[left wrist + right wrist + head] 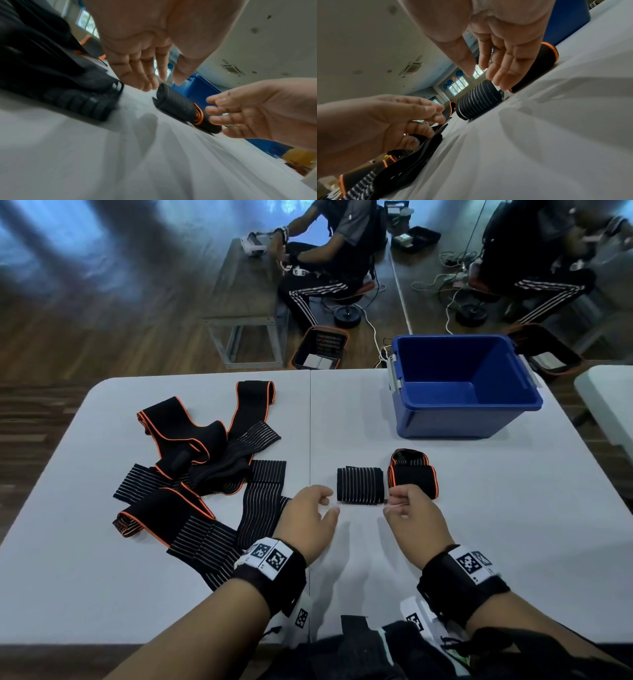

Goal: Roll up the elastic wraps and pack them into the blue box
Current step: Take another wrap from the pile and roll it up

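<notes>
Two rolled wraps lie side by side on the white table (pixel 479 525): a black striped roll (pixel 359 484) (pixel 173 102) (pixel 477 100) and, to its right, an orange-edged roll (pixel 412 474) (pixel 199 116) (pixel 542 60). My left hand (pixel 329 501) (pixel 154 81) hovers just left of and nearer than the striped roll, fingers relaxed, holding nothing. My right hand (pixel 394 503) (pixel 486 77) hangs over the near edge of the orange-edged roll, fingers loose and empty. The blue box (pixel 462 385) (pixel 197 89) (pixel 568 20) stands open and empty at the far right.
A heap of unrolled black wraps (pixel 205 460) (pixel 402 162), some orange-edged and some striped, covers the table's left half. Beyond the far edge, a person sits on the floor beside a black basket (pixel 318 347) and cables.
</notes>
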{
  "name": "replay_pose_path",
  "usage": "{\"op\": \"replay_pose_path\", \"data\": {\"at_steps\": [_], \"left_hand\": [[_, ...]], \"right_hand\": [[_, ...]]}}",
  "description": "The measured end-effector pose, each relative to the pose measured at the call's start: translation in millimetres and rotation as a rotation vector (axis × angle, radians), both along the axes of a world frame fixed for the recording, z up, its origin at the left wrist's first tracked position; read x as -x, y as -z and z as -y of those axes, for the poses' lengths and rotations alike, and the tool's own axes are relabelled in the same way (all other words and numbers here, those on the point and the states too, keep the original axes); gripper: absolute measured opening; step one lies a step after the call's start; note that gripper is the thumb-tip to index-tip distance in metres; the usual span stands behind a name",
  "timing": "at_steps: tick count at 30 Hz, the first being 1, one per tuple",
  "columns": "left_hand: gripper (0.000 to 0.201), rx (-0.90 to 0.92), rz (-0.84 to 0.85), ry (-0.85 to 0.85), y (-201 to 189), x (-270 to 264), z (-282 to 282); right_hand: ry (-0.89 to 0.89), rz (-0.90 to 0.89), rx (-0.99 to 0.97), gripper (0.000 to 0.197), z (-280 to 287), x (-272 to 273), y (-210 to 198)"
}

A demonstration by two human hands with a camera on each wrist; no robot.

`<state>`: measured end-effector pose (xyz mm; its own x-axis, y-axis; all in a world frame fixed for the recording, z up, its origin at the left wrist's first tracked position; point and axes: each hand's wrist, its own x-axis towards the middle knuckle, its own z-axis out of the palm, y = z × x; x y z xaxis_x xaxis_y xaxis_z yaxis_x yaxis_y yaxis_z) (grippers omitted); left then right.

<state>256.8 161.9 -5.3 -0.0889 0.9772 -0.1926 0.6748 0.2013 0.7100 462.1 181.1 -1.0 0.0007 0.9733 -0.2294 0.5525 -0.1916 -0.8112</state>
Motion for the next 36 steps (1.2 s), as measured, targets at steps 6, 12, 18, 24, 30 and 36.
{"op": "replay_pose_path", "data": {"at_steps": [6,12,18,24,30,36], "left_hand": [[0.037,0.019,-0.481,-0.12,-1.0,60.1,29.7],[0.057,0.249,-0.438,-0.213,1.2,78.0,41.3],[0.011,0.082,-0.228,-0.356,-12.3,81.3,49.3],[0.01,-0.229,-0.11,-0.338,-36.6,84.4,65.6],[0.015,-0.393,-0.045,-0.199,-58.5,82.1,91.8],[0.017,-0.45,-0.078,-0.05,-79.5,76.3,114.9]], "right_hand": [[-0.123,-0.045,0.023,0.018,9.6,13.4,-6.7],[-0.319,0.013,0.032,0.013,18.3,36.7,-5.2],[-0.454,0.063,0.003,0.007,21.0,50.4,-11.6],[-0.419,-0.107,0.053,0.014,16.6,58.1,-22.5],[-0.495,-0.115,-0.053,0.056,9.0,77.6,-41.7],[-0.724,-0.051,-0.152,0.08,19.4,97.2,-52.4]]}}
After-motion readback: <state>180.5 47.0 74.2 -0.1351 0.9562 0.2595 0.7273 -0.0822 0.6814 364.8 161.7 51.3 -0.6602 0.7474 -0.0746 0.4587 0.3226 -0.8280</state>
